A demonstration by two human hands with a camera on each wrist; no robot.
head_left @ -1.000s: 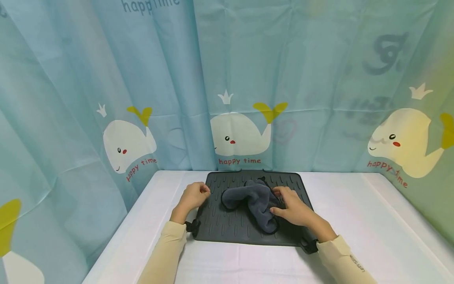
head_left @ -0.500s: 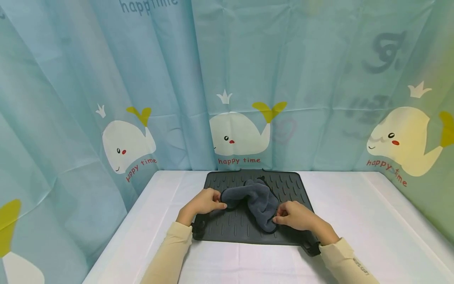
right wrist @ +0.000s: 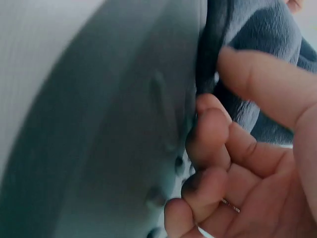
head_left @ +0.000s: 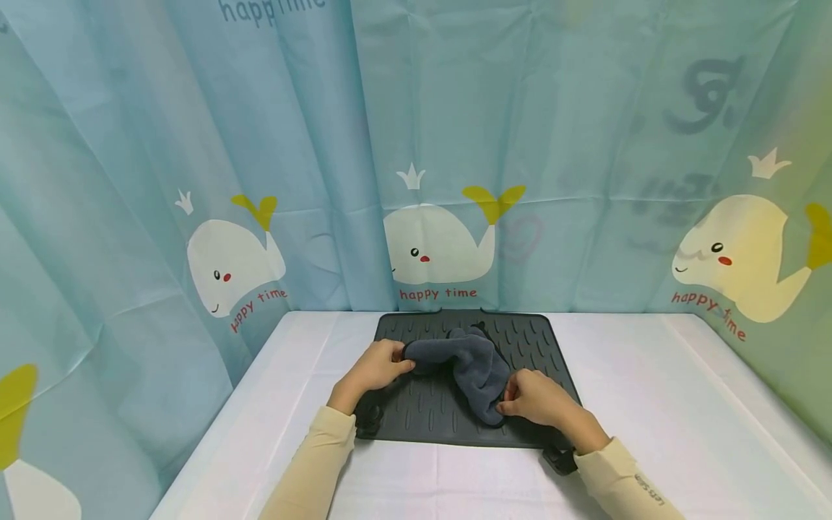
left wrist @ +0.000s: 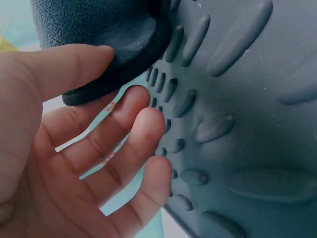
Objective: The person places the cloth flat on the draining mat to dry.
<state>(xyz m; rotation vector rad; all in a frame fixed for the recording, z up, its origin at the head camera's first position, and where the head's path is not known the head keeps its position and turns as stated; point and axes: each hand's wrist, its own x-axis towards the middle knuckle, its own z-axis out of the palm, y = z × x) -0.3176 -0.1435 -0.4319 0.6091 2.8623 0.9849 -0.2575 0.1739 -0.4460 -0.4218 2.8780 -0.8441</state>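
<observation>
A crumpled dark blue-grey cloth with a black edging lies bunched on a black ribbed mat. At the cloth's left end, my left hand pinches the edge between thumb and fingers, lifting that corner a little off the mat. The left wrist view shows the thumb on top of the cloth, the other fingers loosely curved below. By the lower right edge, my right hand pinches the border; in the right wrist view the thumb and forefinger close on the black edging of the cloth.
The mat lies on a white-covered table, its far side near the curtain. A light blue curtain with whale prints hangs behind and to both sides. Dark straps with small cameras sit at the wrists.
My left hand has come right from the mat's left edge and taken the cloth's left end, raising it slightly. My right hand has moved down along the cloth and now pinches its lower right edge.
</observation>
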